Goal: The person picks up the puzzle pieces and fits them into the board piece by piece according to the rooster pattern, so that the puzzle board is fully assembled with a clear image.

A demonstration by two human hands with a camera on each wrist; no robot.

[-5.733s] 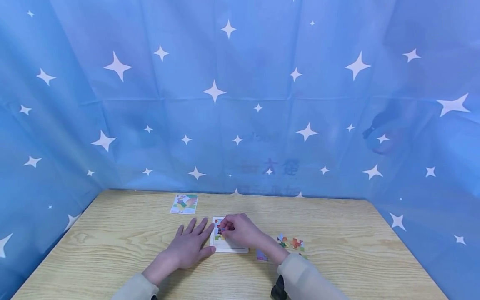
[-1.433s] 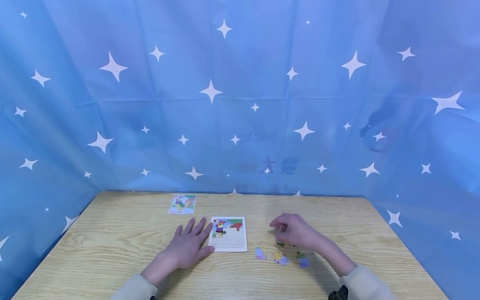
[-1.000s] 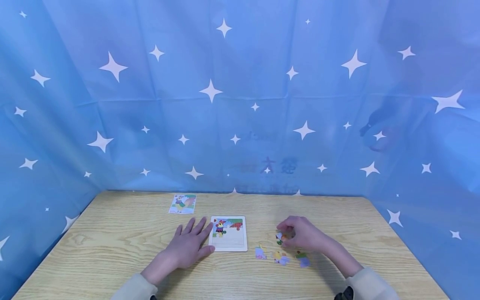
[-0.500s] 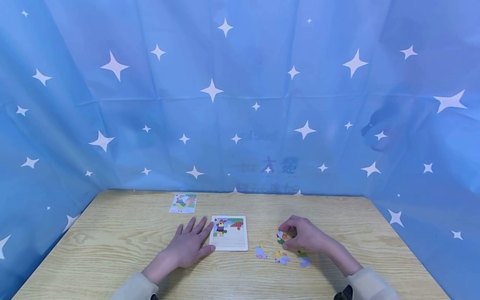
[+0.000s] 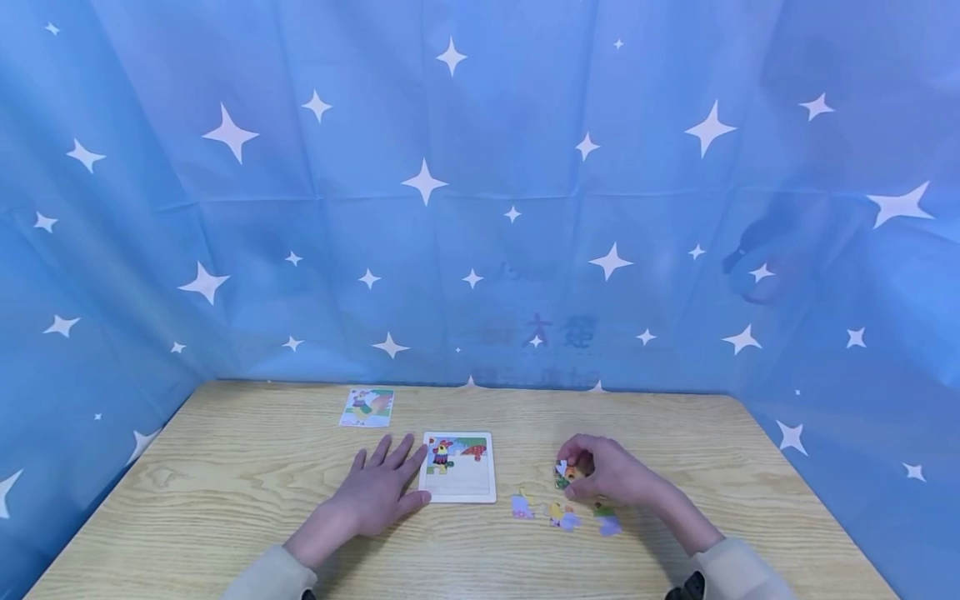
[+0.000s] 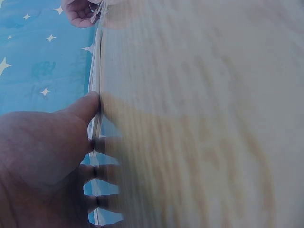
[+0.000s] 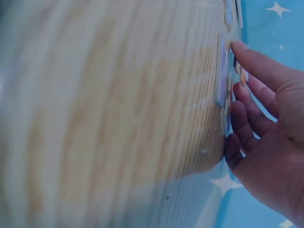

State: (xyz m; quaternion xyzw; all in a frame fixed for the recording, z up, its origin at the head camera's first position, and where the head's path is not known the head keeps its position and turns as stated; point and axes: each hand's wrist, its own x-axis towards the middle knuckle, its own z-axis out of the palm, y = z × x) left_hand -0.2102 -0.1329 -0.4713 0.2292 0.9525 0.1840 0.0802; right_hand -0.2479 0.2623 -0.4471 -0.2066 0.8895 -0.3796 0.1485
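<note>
Fingers spread wide on the left hand (image 5: pixel 375 498) and curled close on the right hand (image 5: pixel 617 475) show before a blue cloth backdrop with white stars (image 5: pixel 510 133), over a pale wood-grain table (image 5: pixel 255 450). Just right of the left fingers, thumb and index at its edge, lies a flat white square puzzle tray (image 5: pixel 468 481); its top strip and upper left are filled, a rooster's head among them, while the larger, lower share seems left. Beyond the left fingertips lies a square rooster picture card (image 5: pixel 367 408). On the near side of the right fingers lie loose jigsaw pieces in lilac, yellow and green (image 5: pixel 564 517). Between right thumb and fingertips sits a green, white and orange piece (image 5: pixel 561 476), possibly two.
</note>
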